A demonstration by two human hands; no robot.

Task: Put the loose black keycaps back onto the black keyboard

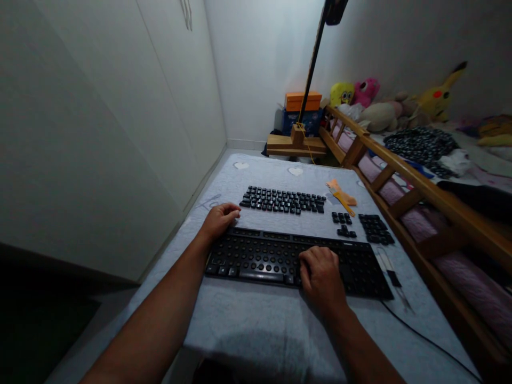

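A black keyboard [264,256] with most of its keycaps off lies on the cloth-covered table; the space bar and a few bottom-row keys are on it. My right hand [320,269] rests over its right-middle part, fingers curled; whatever they hold is hidden. At the upper left corner of the keyboard, my left hand [221,218] is closed near the left end of the loose keycaps [284,200], its fingertips together and too small to read. Smaller groups of keycaps [376,229] and arrow keycaps [346,232] lie to the right.
A yellow brush [343,201] lies on an orange cloth [349,198] at the back right. A wire puller [393,277] and a black cable [424,336] are at the right. A wooden bed rail [392,162] borders the table [240,320]; a white cabinet [120,106] stands left.
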